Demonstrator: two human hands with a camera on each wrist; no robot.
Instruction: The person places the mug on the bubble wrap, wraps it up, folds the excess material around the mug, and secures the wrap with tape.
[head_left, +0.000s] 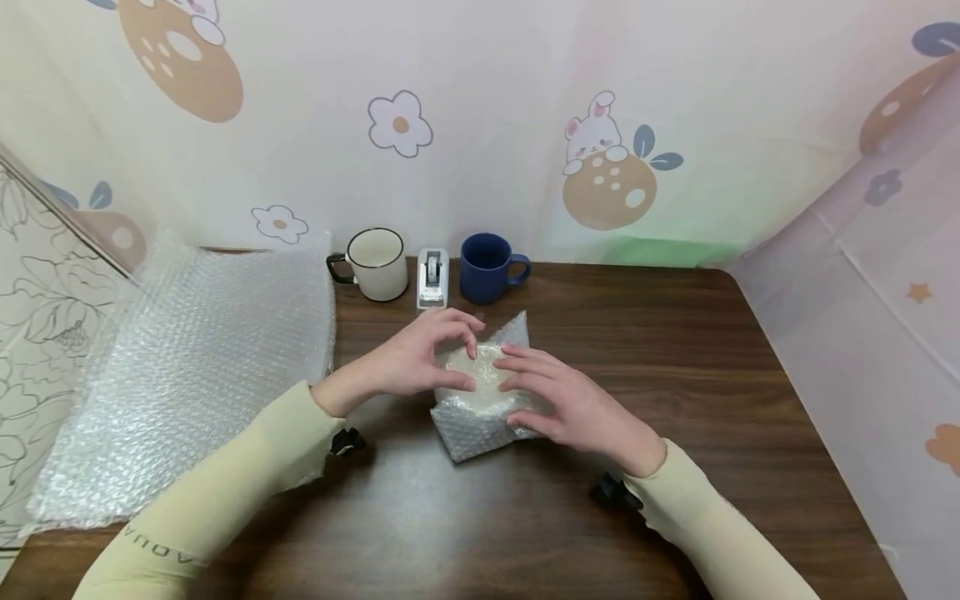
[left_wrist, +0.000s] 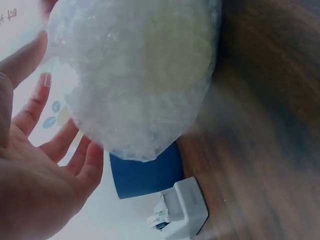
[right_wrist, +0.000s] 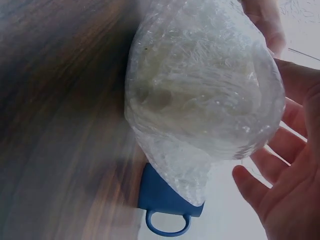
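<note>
A round, cream-coloured item wrapped in bubble wrap, the bundle (head_left: 483, 377), stands on the table between both hands. Its wrap (head_left: 468, 433) sticks out in pointed flaps toward the front and the back right. From the left, my left hand (head_left: 423, 354) arches over the bundle, thumb and bent index finger spread apart at its top. My right hand (head_left: 566, 396) lies along the right side, its fingers spread and lightly bent on the top edge. In the right wrist view, crinkled clear layers cover the bundle (right_wrist: 200, 95) and hide the item's exact kind.
Behind the bundle stand a white mug (head_left: 381, 275) with a black rim, a white tape dispenser (head_left: 432, 283) and a blue mug (head_left: 483, 279). A large bubble wrap sheet (head_left: 217, 350) covers the left of the brown wooden table (head_left: 675, 358). A printed curtain (head_left: 480, 183) hangs behind.
</note>
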